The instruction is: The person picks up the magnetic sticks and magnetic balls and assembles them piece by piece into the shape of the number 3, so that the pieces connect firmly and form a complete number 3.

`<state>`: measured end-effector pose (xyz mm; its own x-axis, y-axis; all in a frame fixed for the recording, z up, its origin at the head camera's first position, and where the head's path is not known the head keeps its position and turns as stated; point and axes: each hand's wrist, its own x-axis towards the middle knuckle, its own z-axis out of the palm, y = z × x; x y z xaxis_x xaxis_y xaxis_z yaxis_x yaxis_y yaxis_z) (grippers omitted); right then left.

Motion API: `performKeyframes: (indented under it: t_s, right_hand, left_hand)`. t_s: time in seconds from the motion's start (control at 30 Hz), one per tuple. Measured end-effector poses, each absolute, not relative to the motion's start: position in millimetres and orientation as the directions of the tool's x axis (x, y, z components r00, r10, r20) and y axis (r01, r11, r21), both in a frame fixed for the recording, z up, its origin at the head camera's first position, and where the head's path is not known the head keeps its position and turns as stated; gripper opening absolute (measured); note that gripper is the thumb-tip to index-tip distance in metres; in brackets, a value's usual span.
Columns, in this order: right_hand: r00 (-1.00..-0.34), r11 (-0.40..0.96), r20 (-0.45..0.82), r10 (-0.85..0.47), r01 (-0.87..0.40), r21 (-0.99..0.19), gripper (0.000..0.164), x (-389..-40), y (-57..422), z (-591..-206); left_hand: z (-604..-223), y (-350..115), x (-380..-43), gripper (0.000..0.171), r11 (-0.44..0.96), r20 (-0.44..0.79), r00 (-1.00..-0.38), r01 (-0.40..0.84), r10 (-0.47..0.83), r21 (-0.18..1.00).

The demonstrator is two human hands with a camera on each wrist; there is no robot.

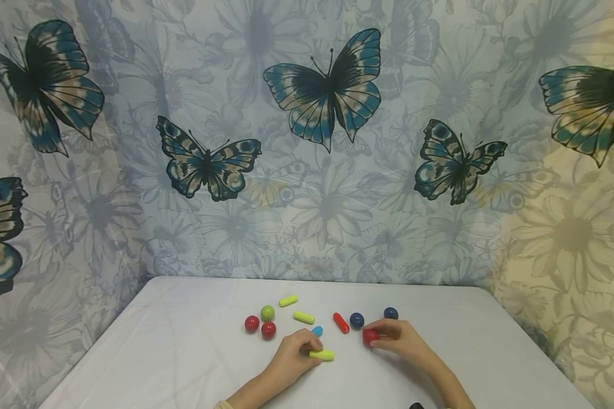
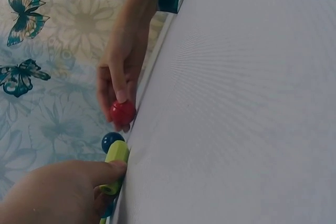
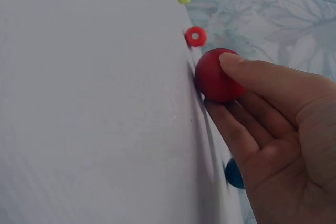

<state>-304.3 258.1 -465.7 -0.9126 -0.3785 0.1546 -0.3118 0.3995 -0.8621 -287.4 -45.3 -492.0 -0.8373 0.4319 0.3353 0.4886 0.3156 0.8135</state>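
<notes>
My left hand (image 1: 293, 359) pinches a yellow-green stick (image 1: 323, 355) between thumb and fingers at the near middle of the white table. In the left wrist view that stick (image 2: 117, 153) has flat sides and a hole in its end. A light blue stick (image 1: 317, 330) pokes out just behind this hand, partly hidden. To the right, my right hand (image 1: 396, 341) grips a glossy red ball (image 1: 370, 337); the right wrist view shows the thumb on top of the ball (image 3: 215, 77) and fingers beneath. Close by lie a dark blue ball (image 1: 356, 320) and a red stick (image 1: 340, 322).
Two red balls (image 1: 252, 324) and a green ball (image 1: 268, 313) cluster at left. Two more yellow-green sticks (image 1: 304, 317) lie behind the left hand. Another dark blue ball (image 1: 391, 313) sits beyond the right hand. A butterfly-print cloth (image 1: 327, 227) hangs behind the table (image 1: 184, 341).
</notes>
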Motion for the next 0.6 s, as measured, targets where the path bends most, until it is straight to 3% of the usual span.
performKeyframes:
  t_s: [0.6]
  right_hand:
    - [-0.877, 0.358, 0.142, -0.459, -0.329, -0.874, 0.036, -300.6, 237.7, -466.0]
  left_hand:
    - [-494.1, -45.0, -288.7, 0.017, 0.322, 0.339, -0.841, 0.489, 0.423, 0.811]
